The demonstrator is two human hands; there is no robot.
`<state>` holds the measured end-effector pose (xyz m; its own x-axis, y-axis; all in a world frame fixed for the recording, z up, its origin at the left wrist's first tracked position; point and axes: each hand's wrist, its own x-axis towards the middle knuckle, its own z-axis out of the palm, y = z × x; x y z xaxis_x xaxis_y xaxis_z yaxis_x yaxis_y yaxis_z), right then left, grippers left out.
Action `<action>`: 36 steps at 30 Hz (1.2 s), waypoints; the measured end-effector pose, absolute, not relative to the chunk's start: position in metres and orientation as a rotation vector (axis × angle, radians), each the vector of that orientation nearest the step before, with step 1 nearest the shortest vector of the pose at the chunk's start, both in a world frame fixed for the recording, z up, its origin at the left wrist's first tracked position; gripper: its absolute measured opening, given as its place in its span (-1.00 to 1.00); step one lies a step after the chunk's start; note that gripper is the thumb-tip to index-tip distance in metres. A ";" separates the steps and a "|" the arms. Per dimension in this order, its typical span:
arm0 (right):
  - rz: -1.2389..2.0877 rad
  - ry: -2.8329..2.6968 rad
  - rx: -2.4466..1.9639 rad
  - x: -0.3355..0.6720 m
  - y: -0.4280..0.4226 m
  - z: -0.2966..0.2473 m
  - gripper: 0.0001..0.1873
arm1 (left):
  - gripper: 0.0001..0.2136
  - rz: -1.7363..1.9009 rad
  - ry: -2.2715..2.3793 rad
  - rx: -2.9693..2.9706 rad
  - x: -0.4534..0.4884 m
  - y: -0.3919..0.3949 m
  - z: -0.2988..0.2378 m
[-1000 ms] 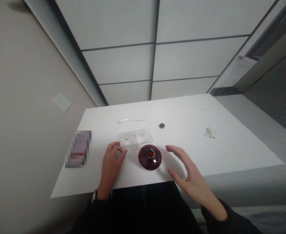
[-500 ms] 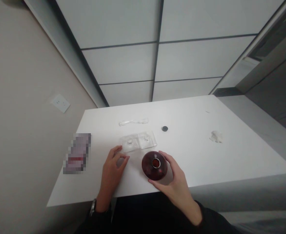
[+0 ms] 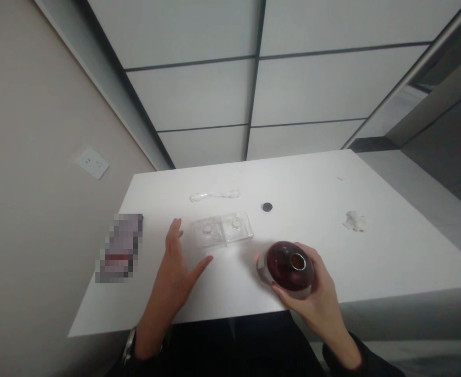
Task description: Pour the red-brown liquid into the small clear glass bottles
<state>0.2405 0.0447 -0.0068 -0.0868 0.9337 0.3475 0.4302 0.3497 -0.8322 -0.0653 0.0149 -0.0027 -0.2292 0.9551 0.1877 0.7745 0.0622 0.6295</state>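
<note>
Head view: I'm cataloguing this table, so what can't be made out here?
All in the head view:
- Pixelated object: mosaic blur hides what it is and any print.
- Dark red round vessel: the right hand hides part of its side and underside.
- Small dark disc: too small to identify.
- White crumpled clump: too small to tell its material.

A single head-worn camera looks forward and down across the white surface from its near edge, close above the left hand and right hand at 6 o'clock; a wall fills 9 o'clock.
</note>
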 end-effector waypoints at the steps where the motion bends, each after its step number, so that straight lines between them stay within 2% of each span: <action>1: 0.673 -1.682 -1.238 0.243 0.047 -0.007 -0.36 | -0.03 0.927 2.053 1.766 -0.067 0.021 -0.003; 4: 0.660 -1.683 -1.255 0.251 0.053 -0.010 -0.31 | -0.11 0.882 2.029 1.737 -0.074 0.034 -0.010; 8: 0.662 -1.666 -1.282 0.256 0.059 -0.018 -0.30 | -0.47 0.858 2.068 1.655 -0.088 0.033 -0.018; 10: 0.690 -1.665 -1.269 0.256 0.061 -0.021 -0.26 | -0.42 0.915 2.072 1.650 -0.095 0.030 -0.018; 13: 0.739 -1.663 -1.249 0.253 0.062 -0.024 -0.18 | -0.12 0.887 1.992 1.731 -0.098 0.034 -0.012; 15: 0.782 -1.627 -1.254 0.250 0.063 -0.026 -0.16 | -0.03 0.825 1.874 1.843 -0.095 0.041 -0.006; 18: 0.819 -1.537 -1.274 0.246 0.064 -0.033 -0.12 | -0.12 0.778 1.765 1.941 -0.088 0.053 0.001; 21: 0.823 -1.448 -1.287 0.245 0.062 -0.043 -0.07 | -0.30 0.796 1.809 1.891 -0.087 0.052 0.002; 23: 0.832 -1.401 -1.292 0.247 0.059 -0.047 -0.08 | -0.35 0.844 1.878 1.813 -0.090 0.041 0.002; 28: 0.742 -1.389 -1.299 0.258 0.048 -0.043 -0.16 | -0.35 0.862 1.965 1.656 -0.088 -0.012 0.001; 30: 0.670 -1.427 -1.293 0.265 0.044 -0.038 -0.21 | -0.28 0.850 1.959 1.617 -0.076 -0.028 0.000; 33: 0.535 -1.556 -1.274 0.275 0.038 -0.030 -0.23 | -0.19 0.822 1.899 1.609 -0.050 -0.036 -0.004; 36: 0.479 -1.703 -1.209 0.282 0.035 -0.023 -0.22 | -0.21 0.815 1.818 1.710 -0.030 -0.030 -0.010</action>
<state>0.2820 0.0351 -0.0225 -0.0509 0.8794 0.4734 0.5034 0.4319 -0.7484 -0.0297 -0.0296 -0.0100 -0.0768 0.9964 0.0363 0.6904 0.0268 0.7230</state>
